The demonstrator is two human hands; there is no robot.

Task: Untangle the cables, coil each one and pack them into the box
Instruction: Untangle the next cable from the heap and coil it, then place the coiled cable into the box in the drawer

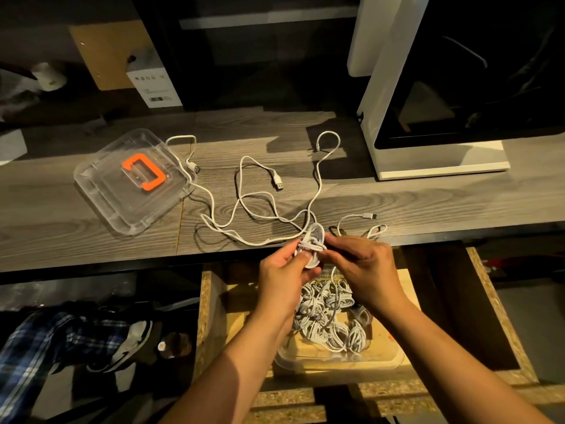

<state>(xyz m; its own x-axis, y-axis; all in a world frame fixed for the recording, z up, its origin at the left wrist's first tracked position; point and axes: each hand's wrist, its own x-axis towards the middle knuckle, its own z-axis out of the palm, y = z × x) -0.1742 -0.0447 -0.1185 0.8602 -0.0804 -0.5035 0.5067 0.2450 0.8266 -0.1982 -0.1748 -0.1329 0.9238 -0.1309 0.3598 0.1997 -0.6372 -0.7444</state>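
Observation:
A small coil of white cable [315,240] sits between my two hands at the desk's front edge. My left hand [282,270] grips its lower part and my right hand [360,264] pinches a wrap around its middle. Loose white cables [253,197] with USB plugs sprawl tangled over the desk behind it. Below my hands a clear plastic box [336,361] rests in an open drawer and holds several coiled white cables [330,316]. The box's clear lid with an orange handle [143,171] lies on the desk at the left.
A white-framed machine [440,160] stands at the back right of the desk. A white carton [153,84] and a brown board stand at the back left. The chipboard drawer [204,316] juts out under the desk. Plaid cloth and a shoe [131,341] lie on the floor at the left.

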